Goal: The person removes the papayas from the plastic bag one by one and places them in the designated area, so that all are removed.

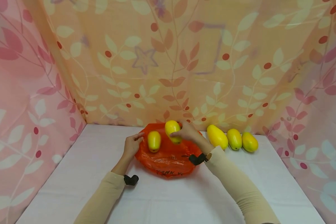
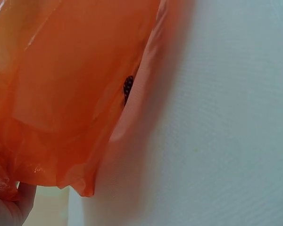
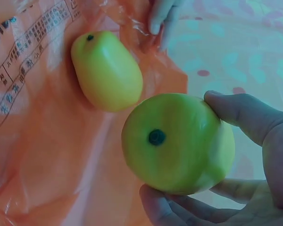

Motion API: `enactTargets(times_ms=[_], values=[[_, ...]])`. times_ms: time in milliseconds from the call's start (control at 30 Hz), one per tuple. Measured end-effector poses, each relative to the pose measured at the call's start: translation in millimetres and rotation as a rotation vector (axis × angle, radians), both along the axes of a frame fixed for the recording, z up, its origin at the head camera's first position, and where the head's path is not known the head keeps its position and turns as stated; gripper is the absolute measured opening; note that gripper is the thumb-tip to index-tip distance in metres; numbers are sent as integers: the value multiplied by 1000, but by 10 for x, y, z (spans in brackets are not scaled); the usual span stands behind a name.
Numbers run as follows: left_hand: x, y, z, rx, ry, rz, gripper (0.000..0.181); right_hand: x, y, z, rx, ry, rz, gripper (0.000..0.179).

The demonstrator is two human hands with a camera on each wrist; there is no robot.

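An orange-red plastic bag (image 1: 170, 161) with printed lettering lies spread on the table. My left hand (image 1: 132, 143) pinches its left edge; in the left wrist view, part of that hand (image 2: 12, 207) shows below the bag. One yellow mango (image 1: 154, 141) rests on the bag, close to the left hand. Over the bag's far side, my right hand (image 1: 188, 132) grips another yellow mango (image 1: 172, 128). The right wrist view shows the thumb and fingers around this held mango (image 3: 174, 146), its dark stem end facing the camera.
To the right of the bag, a larger yellow mango (image 1: 217, 137) and two smaller ones, a yellow mango (image 1: 234, 139) and a greenish-yellow mango (image 1: 249, 142), lie in a row. A white cloth covers the table (image 1: 168, 199). Patterned curtains (image 1: 168, 62) enclose the back and sides.
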State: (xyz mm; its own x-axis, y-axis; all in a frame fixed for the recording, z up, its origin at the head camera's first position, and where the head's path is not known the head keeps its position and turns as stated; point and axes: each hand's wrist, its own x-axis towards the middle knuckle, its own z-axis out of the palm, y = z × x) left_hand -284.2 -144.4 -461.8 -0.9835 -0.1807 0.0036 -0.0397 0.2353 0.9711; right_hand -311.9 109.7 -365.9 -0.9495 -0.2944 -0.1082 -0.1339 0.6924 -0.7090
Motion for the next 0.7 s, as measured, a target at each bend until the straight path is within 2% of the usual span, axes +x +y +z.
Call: enactTargets(times_ms=[233, 533, 700], values=[[-9, -12, -33, 17, -29, 6, 32, -3, 130, 63, -34, 17, 47, 78], [-37, -21, -24, 17, -32, 5, 32, 13, 301, 158, -29, 28, 40, 88], [-40, -23, -29, 18, -31, 10, 32, 26, 370, 195, -25, 51, 36, 86]])
